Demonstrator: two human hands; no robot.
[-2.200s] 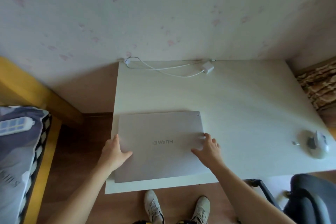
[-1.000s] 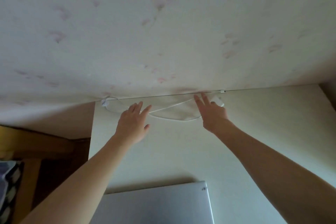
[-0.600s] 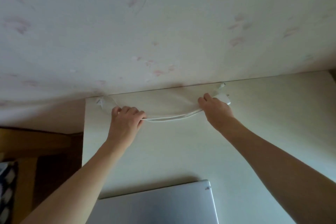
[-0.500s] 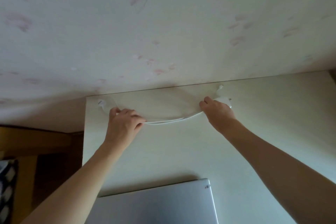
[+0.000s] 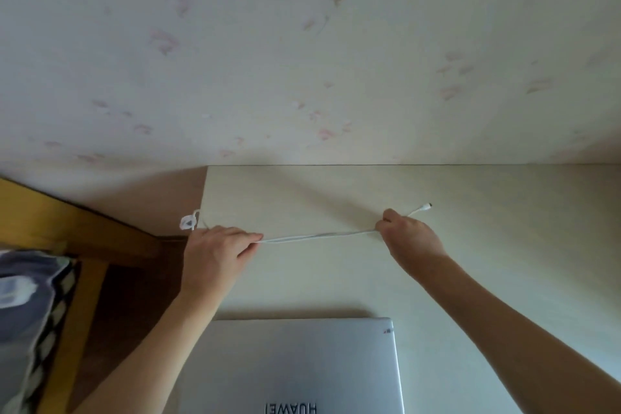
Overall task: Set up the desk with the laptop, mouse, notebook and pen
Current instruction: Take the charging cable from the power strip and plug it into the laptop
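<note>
Left hand (image 5: 218,252) and right hand (image 5: 408,239), both pinched shut, are now pulling the previously slack charging cable (image 5: 319,236) taut; the laptop (image 5: 295,366) is still lying closed, awaiting power.

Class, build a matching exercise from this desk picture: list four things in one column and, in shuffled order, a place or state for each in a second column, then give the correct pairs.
Things
1. silver closed laptop
2. thin white charging cable
3. small white cable plug
4. white loop of cable

Places or states
A. hangs at the left edge of the cream desk
B. stretched taut between the left hand and right hand
C. lies lid down at the near edge
D. sticks out free beyond the right hand

Pairs: 1-C, 2-B, 3-D, 4-A
</note>
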